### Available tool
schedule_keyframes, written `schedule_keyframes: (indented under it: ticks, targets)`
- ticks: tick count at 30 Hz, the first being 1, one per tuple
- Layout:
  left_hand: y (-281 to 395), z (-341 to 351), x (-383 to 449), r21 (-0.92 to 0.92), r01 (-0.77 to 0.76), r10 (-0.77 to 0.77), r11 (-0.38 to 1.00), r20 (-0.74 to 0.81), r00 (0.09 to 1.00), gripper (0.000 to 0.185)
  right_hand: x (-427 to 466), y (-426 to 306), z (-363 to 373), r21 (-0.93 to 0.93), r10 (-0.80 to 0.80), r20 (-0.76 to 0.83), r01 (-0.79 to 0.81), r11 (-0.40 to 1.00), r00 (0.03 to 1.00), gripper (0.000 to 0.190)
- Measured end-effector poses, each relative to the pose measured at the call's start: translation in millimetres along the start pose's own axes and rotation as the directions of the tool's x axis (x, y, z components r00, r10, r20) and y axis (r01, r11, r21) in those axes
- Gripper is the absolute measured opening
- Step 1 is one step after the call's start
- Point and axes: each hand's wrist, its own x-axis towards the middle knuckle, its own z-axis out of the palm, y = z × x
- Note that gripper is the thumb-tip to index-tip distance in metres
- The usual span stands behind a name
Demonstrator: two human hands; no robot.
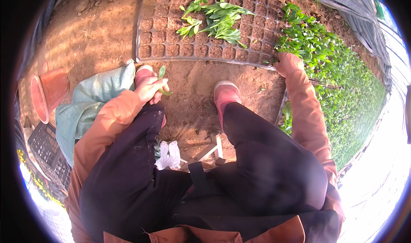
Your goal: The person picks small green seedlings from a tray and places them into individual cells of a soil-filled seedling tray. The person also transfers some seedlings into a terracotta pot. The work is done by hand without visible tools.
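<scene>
Closed around a small green leafy cutting, my left hand is above my left shoe, near my knee. My right hand reaches to the near left edge of a dense bed of green seedlings; its fingertips are hidden, so I cannot tell whether they grip a stem. Ahead lies a plastic cell tray filled with soil. A loose pile of leafy cuttings rests on the tray's middle, with a few more cuttings to its left.
To the left are a green woven sack, a reddish plastic bucket on its side and a black plastic crate. A wooden stool frame and a white plastic bag are between my legs. Dark sheeting borders the upper right.
</scene>
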Motion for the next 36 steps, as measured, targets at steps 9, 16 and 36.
schedule_keyframes:
  ticks: [9,16,36]
  targets:
    - [-1.4,-0.9,0.7,-0.107,0.003,0.001,0.994,0.04,0.999,0.033,-11.1,-46.6,-22.6,0.241,-0.239,-0.515,0.407,0.881,0.823,0.023]
    - [-3.7,-1.4,0.1,-0.03,-0.024,0.025,0.999,0.018,1.0,0.034,28.7,-97.3,-22.8,0.435,-0.232,-0.465,0.449,0.781,0.854,0.025]
    - [-2.2,-1.2,0.2,-0.03,-0.019,0.02,0.999,0.034,0.999,0.034,18.7,11.3,-63.3,0.762,0.148,-0.436,0.277,0.586,0.888,0.02]
